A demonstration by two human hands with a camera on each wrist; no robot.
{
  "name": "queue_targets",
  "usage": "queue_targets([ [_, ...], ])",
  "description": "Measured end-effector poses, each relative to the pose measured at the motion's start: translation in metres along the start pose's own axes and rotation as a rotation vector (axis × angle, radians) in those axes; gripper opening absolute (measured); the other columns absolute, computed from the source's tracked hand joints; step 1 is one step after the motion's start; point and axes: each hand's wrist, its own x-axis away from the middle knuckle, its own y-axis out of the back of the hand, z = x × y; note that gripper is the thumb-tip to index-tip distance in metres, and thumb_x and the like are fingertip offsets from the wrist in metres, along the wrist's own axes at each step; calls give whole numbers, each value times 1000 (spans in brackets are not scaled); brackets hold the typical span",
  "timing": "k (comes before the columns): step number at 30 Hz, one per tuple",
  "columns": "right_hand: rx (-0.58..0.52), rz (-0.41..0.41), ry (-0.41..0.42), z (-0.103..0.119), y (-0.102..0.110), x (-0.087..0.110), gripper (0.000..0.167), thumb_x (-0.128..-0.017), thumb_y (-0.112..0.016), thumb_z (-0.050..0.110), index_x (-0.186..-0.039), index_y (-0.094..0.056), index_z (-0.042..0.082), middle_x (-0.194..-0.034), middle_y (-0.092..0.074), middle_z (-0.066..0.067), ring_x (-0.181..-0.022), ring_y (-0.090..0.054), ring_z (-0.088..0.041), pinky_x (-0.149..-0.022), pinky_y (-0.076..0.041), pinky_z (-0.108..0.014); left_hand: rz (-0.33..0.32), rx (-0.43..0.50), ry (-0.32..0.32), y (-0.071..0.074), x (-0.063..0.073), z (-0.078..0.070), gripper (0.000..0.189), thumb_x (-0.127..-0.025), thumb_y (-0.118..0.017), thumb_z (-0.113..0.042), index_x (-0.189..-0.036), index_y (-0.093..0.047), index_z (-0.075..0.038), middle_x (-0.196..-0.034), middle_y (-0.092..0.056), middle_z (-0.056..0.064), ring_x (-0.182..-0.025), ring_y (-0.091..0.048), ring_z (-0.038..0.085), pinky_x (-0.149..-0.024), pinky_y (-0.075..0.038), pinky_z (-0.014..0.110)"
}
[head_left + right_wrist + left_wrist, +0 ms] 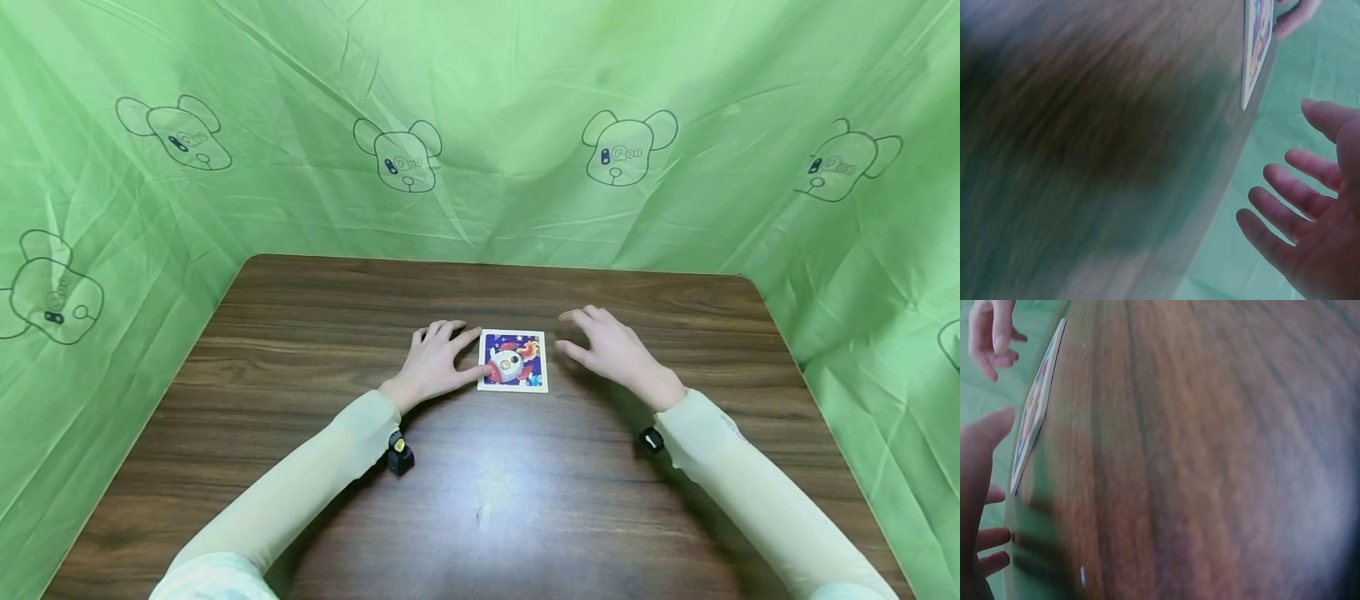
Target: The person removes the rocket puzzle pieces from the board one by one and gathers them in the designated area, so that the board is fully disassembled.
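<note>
A thin square picture board (513,362) with a white border lies flat on the wooden table. Its picture shows a red and white rocket on dark blue. My left hand (435,362) is at the board's left side, fingers spread. In the head view its thumb overlaps the left edge; whether it touches the surface I cannot tell. To the right of the board, and apart from it, my right hand (617,350) hovers with relaxed fingers and holds nothing. The right wrist view shows that hand's fingers (1285,190) spread, with the board (1255,53) beyond the thumb.
The brown wood-grain table (300,333) has rounded back corners. Green cloth (510,200) with printed bear-head outlines surrounds it at the back and sides. Each wrist wears a small black device, one on the left (400,454) and one on the right (652,440).
</note>
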Motion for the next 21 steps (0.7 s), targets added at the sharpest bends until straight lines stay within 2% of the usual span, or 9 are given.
queue_targets([
  [6, -40, 51, 52, 14, -15, -16, 42, -99, -73, 32, -135, -65, 11, -124, -66, -12, -118, -63, -32, -93, -56, -55, -9, -8, 13, -3, -1, 0, 83, -90, -62, -75, -154, -53, -24, -159, -45, 10, -143, -39, 31, -111, -30, 61],
  [13, -115, 91, 126, 28, -24, -36, 39, -97, -76, 27, -130, -69, 7, -115, -67, -13, -105, -63, -28, -94, -53, -48, 7, -57, 3, -5, -1, 0, 82, -92, -60, -74, -158, -48, -25, -161, -42, 11, -144, -37, 33, -111, -30, 61],
  [21, -167, 141, 177, 34, -36, -51, 37, -98, -75, 23, -130, -69, 7, -114, -66, -12, -105, -62, -27, -95, -52, -45, -2, -53, 1, -5, -1, -2, 79, -93, -61, -71, -156, -51, -25, -161, -42, 11, -144, -37, 34, -112, -29, 62],
])
